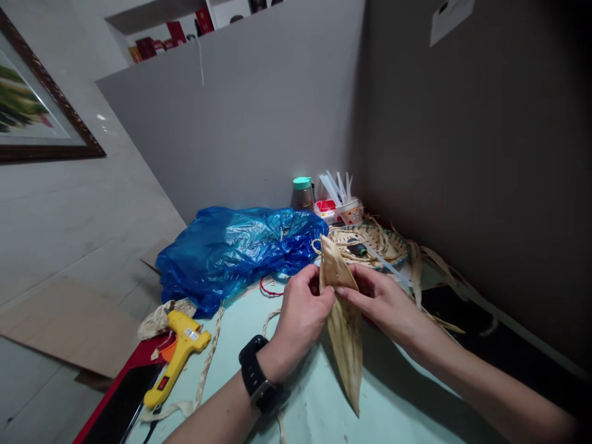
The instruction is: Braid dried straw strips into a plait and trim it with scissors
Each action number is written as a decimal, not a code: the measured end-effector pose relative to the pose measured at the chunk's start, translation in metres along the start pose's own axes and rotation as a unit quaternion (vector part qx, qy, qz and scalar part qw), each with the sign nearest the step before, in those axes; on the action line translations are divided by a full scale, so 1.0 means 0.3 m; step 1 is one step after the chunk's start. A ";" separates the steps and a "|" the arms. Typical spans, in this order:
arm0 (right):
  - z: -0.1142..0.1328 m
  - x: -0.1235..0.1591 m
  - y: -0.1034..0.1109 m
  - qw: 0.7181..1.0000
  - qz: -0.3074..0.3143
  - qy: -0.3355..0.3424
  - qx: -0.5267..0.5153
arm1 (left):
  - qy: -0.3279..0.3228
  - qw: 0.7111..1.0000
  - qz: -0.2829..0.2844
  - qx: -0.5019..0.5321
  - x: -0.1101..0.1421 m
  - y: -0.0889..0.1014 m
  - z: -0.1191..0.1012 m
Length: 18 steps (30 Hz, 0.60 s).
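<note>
Tan dried leaf [346,333], pinched, between both hands [303,308] [386,299]

The head-worn camera looked forward and down over the table [305,394], left hand [303,305] and right hand [386,299] close at lower centre, and faced a grey panel [259,117] at upper centre; the far right edge seemed too dark to read
</note>
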State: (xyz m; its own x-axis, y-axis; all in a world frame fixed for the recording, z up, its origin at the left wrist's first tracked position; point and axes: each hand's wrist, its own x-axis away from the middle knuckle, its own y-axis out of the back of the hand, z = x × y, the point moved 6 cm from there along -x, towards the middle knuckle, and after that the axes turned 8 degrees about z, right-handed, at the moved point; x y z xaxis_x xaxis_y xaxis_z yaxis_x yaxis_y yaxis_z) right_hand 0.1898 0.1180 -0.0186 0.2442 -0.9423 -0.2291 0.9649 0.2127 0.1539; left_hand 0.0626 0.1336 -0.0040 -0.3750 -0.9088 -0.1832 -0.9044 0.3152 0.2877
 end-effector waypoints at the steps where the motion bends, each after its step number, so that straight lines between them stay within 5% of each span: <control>1: -0.006 0.000 -0.001 1.000 -0.003 -0.002 -0.005 | 0.000 1.000 -0.004 -0.004 0.000 -0.002 0.005; 11: 0.019 0.031 -0.001 0.995 -0.025 -0.091 -0.020 | -0.031 0.998 0.000 -0.045 0.038 -0.020 -0.056; 18: 0.006 0.020 -0.004 0.998 0.001 -0.060 0.009 | -0.057 0.976 -0.033 -0.206 0.059 -0.028 -0.076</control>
State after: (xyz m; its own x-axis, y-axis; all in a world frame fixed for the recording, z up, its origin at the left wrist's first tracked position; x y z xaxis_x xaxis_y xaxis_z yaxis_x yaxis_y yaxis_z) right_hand 0.1898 0.1116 -0.0184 0.2313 -0.9665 -0.1113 0.9625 0.2106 0.1709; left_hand 0.0680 0.1086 0.0118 -0.3602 -0.8795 -0.3111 -0.7775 0.0987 0.6211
